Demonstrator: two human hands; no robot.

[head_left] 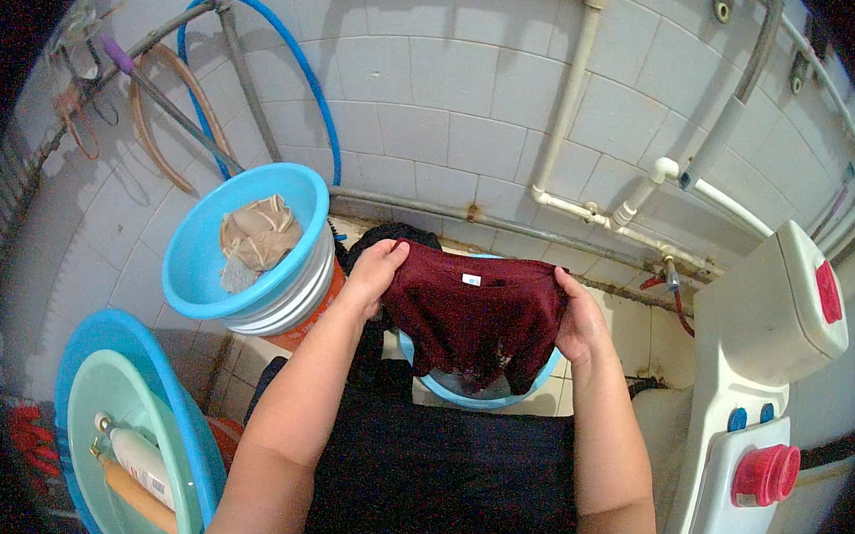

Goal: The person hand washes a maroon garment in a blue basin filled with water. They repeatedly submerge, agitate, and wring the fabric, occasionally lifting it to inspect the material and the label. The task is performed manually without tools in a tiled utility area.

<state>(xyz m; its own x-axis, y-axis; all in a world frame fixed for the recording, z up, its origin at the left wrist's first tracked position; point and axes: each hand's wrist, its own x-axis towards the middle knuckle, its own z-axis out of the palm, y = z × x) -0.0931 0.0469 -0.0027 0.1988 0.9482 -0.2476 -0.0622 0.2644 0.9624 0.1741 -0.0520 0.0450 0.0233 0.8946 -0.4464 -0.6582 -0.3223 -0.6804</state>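
A wet-looking maroon garment, a small white tag at its top edge, hangs stretched between my hands. My left hand pinches its upper left corner. At the upper right corner, my right hand grips the cloth with the thumb in front. Below hangs the garment over a light blue basin on the floor, hiding most of it; a whitish, sudsy-looking surface shows inside the rim. Dark cloth lies behind and left of the garment, partly covered by it.
On the left, a blue basin holding beige cloth tops a stack of buckets. Nested basins nearer me hold a white bottle. A toilet with a red container on its lid stands right. Pipes run along the tiled wall.
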